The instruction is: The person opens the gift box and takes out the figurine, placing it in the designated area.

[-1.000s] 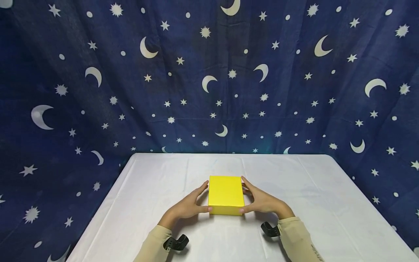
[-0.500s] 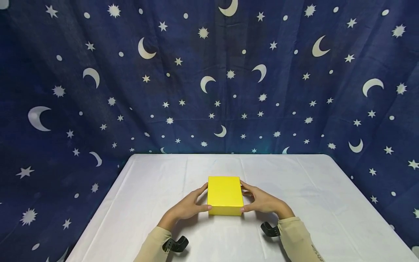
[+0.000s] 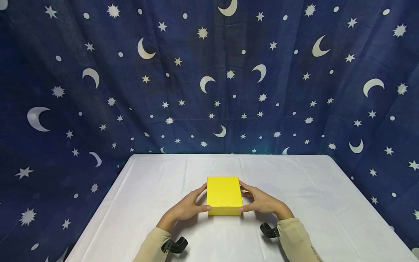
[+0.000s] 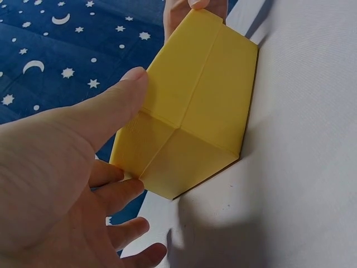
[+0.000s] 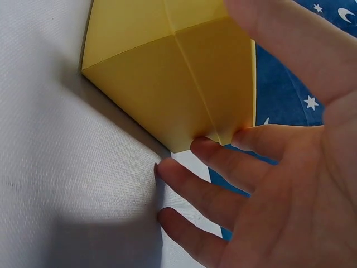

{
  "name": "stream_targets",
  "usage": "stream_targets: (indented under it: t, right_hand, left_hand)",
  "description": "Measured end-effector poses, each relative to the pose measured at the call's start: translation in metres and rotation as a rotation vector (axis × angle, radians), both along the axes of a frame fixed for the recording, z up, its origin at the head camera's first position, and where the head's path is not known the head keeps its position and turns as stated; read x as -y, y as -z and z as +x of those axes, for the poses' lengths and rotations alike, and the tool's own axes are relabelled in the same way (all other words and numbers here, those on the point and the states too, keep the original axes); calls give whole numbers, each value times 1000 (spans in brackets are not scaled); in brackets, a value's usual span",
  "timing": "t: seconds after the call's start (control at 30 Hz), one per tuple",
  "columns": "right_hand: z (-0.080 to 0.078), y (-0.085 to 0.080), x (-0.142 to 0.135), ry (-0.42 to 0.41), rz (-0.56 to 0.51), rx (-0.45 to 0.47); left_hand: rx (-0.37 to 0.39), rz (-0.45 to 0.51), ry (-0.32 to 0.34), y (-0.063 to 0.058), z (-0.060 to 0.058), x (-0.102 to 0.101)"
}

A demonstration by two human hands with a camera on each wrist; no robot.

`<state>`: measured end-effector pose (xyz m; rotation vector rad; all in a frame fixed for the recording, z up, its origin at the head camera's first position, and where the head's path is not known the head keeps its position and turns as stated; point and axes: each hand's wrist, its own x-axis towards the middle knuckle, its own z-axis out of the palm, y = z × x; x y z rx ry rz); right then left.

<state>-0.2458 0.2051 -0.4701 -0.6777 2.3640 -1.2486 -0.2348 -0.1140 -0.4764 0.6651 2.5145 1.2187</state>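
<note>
A closed yellow box sits on the white-covered table, in front of me in the head view. A seam runs round its sides, seen in both wrist views. My left hand holds its left side, thumb at the near corner and index finger toward the far corner. The other fingers are spread lower, some apart from the box in the left wrist view. On the right side, my right hand mirrors this grip. In the right wrist view two fingertips touch the box's side and the lower fingers hang off it.
Behind the table hangs a dark blue curtain with moons and stars. Black wrist straps, one on the left wrist and one on the right wrist, sit at the beige sleeves. White cloth surrounds the box.
My right index fingertip has slid slightly down from the box's top far corner. The head view has shifted a little; the box and left hand stay nearly in place.
</note>
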Motion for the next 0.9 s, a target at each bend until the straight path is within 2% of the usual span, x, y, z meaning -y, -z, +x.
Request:
stream_targets:
  t: [0.53, 0.77, 0.9]
  right_hand:
    - [2, -1, 1, 40, 19, 14]
    - [2, -4, -1, 43, 13, -19]
    - [3, -4, -1, 71, 27, -28]
  left_hand:
    - [-10, -8, -4, -3, 2, -1]
    - [-22, 0, -12, -7, 3, -2]
    - [-22, -9, -31, -8, 4, -1]
